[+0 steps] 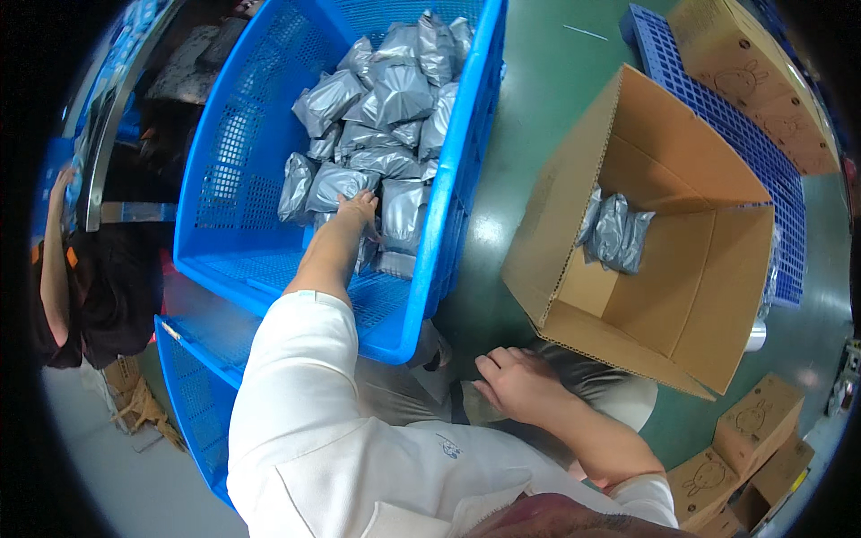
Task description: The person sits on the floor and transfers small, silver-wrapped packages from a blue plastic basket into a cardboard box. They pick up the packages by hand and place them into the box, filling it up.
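Observation:
My left hand (359, 208) reaches into a large blue plastic crate (224, 170). Its fingers grip the near edge of a silver-grey plastic mailer bag (334, 186) on the pile. Several more stuffed grey bags (395, 94) lie heaped toward the crate's far end. My right hand (520, 381) hovers or rests by my knee with its fingers loosely bent and apart, holding nothing. To its upper right stands an open cardboard box (560, 206), with a few grey mailer bags (617, 233) at its bottom.
Behind the box is a blue plastic pallet (708, 125) bearing a closed carton (749, 76). More cartons (758, 417) sit at the lower right. Another blue crate (193, 403) stands at the lower left. A person in dark clothes (117, 287) is at the far left.

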Demonstrator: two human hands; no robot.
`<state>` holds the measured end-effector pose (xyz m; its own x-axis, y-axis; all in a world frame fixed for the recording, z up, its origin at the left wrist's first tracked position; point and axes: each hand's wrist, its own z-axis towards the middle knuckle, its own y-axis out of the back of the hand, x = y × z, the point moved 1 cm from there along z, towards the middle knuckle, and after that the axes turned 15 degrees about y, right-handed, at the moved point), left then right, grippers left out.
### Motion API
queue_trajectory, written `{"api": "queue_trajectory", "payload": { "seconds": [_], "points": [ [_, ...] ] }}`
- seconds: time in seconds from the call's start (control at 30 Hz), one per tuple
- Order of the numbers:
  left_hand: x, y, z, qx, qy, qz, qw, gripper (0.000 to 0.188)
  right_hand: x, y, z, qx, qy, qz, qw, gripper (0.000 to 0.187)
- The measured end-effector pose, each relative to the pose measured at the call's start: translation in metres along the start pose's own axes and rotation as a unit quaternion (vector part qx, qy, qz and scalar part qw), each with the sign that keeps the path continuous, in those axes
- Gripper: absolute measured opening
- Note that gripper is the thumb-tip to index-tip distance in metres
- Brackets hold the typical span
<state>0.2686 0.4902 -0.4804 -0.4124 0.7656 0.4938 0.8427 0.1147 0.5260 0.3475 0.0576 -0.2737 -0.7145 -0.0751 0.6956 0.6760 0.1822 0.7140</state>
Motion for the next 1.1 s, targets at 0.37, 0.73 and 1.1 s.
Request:
{"api": "queue_trajectory", "payload": {
  "seconds": [0.37,0.73,1.1],
  "points": [
    [-0.039,-0.019,0.053,0.095,-0.022,-0.205,0.974,0.082,-0.001,-0.006,-0.006,0.007,-0.016,0.023,1.0,0.025],
    [-0.058,0.018,0.03,0.1,0.009,-0.353,0.93,0.074,-0.004,0.007,-0.001,-0.08,0.029,0.061,0.994,0.027],
    [0.123,0.203,-0.288,-0.097,-0.26,-0.787,0.551,0.065,0.049,0.137,0.032,-0.39,0.166,0.495,0.758,0.085]
  ]
}}
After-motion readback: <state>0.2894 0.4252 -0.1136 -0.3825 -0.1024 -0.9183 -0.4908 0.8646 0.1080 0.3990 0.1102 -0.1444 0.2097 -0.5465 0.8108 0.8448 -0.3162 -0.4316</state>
